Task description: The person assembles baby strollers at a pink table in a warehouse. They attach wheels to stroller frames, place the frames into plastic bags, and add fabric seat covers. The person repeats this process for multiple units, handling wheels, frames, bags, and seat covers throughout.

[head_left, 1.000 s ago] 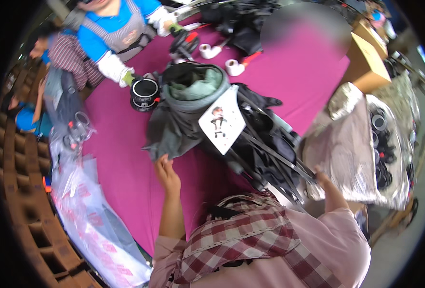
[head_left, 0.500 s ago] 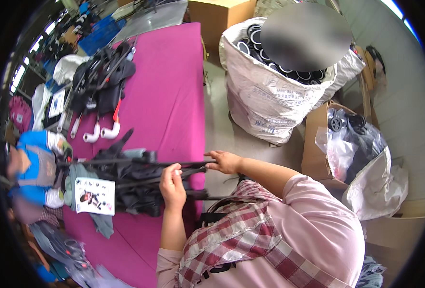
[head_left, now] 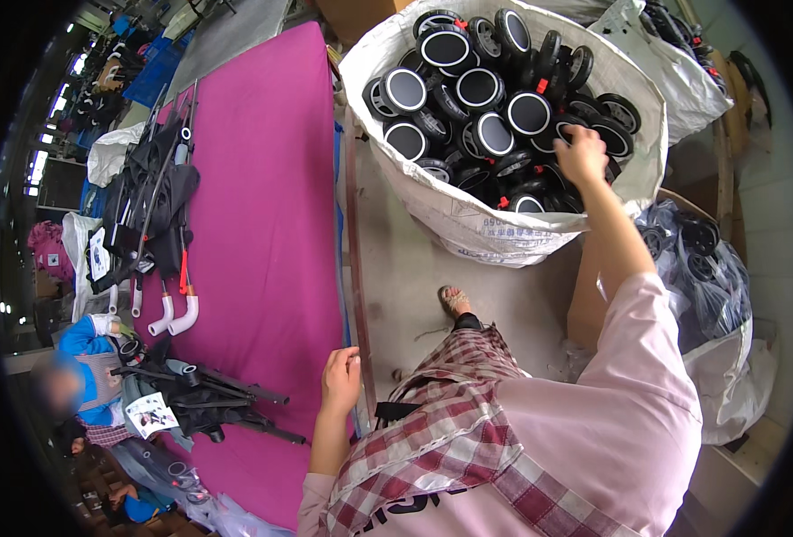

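Note:
My right hand [head_left: 583,157] reaches into a large white woven sack [head_left: 468,234] filled with black stroller-type wheels [head_left: 480,89]. Its fingers are curled on a black wheel [head_left: 613,139] at the sack's right side, partly covering it. My left hand [head_left: 340,383] is raised by the right edge of the purple-covered table [head_left: 262,197], fingers loosely curled together, nothing visible in them. Left of it lies a folded black frame with tubes [head_left: 244,394] and dark fabric, a printed sheet [head_left: 151,414] on top. My left hand is apart from this frame.
A co-worker in blue sleeves [head_left: 101,358] is at the table's far left, by the folded frame. Other folded frames with white curved handles [head_left: 182,315] lie farther up the table. On the right stands a box with plastic-wrapped wheels [head_left: 701,237]. My foot [head_left: 455,300] shows on the floor.
My right hand has left the folded frame's tubes and moved right and forward into the sack. The folded frame now lies farther left, toward the co-worker. The view has shifted toward the sack.

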`<state>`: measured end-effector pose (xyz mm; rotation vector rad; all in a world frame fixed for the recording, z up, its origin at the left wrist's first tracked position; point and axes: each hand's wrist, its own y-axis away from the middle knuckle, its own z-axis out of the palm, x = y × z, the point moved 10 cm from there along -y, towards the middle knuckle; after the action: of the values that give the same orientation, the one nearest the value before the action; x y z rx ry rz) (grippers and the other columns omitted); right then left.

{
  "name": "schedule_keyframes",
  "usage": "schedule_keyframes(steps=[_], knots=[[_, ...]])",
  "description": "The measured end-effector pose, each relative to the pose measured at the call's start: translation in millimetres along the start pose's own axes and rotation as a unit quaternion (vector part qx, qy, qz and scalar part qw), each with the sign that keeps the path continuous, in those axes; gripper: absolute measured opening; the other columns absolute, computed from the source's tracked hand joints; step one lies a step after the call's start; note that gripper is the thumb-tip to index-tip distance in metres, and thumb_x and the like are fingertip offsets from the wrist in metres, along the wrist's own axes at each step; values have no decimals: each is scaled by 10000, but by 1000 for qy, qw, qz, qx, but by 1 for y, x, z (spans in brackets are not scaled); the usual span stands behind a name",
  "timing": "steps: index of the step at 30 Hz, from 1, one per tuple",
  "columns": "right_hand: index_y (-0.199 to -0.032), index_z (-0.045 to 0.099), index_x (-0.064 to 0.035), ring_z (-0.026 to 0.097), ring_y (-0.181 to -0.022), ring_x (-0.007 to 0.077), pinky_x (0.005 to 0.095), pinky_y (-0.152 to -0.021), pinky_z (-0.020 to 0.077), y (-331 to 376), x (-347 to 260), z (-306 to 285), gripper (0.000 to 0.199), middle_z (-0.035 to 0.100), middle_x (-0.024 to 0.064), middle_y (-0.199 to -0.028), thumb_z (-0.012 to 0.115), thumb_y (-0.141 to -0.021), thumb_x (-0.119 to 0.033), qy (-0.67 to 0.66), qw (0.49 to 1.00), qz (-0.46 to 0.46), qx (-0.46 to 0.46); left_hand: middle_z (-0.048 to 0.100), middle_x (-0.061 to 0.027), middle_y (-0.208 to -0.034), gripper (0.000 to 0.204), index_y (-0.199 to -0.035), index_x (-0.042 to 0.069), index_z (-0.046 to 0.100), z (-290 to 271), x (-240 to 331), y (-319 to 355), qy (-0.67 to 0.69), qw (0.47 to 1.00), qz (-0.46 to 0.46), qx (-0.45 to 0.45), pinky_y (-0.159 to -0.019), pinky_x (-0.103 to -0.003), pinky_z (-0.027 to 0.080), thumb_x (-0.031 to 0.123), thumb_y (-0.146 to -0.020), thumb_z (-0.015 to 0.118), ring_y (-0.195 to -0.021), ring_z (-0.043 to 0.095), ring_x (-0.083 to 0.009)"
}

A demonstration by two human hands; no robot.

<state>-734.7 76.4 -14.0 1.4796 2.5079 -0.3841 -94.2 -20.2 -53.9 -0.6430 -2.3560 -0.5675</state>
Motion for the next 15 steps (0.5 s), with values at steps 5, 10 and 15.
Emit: schedule_keyframes(steps=[5,10,15], knots=[[-1463,452,-189,458,-1325,383,581,-1120,329,-4,114,105,714,508,166,-1402,688,-849,-468,115,951,147,-245,657,-161,-1052,222,-1146,5,645,11,21,-36,-33,998,-40,-29,-835,-390,538,113,-959,593,-919,675,-289],[-1414,480,-193,495,-1236,377,526,-1066,396,0,99,118,561,561,184,-1287,650,-880,-219,219,964,-16,-148,681,-169,-1084,234,-1171,-6,633,14,54,-78,-14,999,-32,-21,-875,-376,543,101,-969,583,-970,692,-284],[-1232,541,-155,507,-1180,412,482,-950,491,-19,77,115,350,579,191,-1193,564,-893,-70,171,974,-51,-140,660,-160,-1065,247,-1174,9,642,18,48,-84,-1,999,-33,-7,-839,-389,537,113,-955,597,-923,676,-286]])
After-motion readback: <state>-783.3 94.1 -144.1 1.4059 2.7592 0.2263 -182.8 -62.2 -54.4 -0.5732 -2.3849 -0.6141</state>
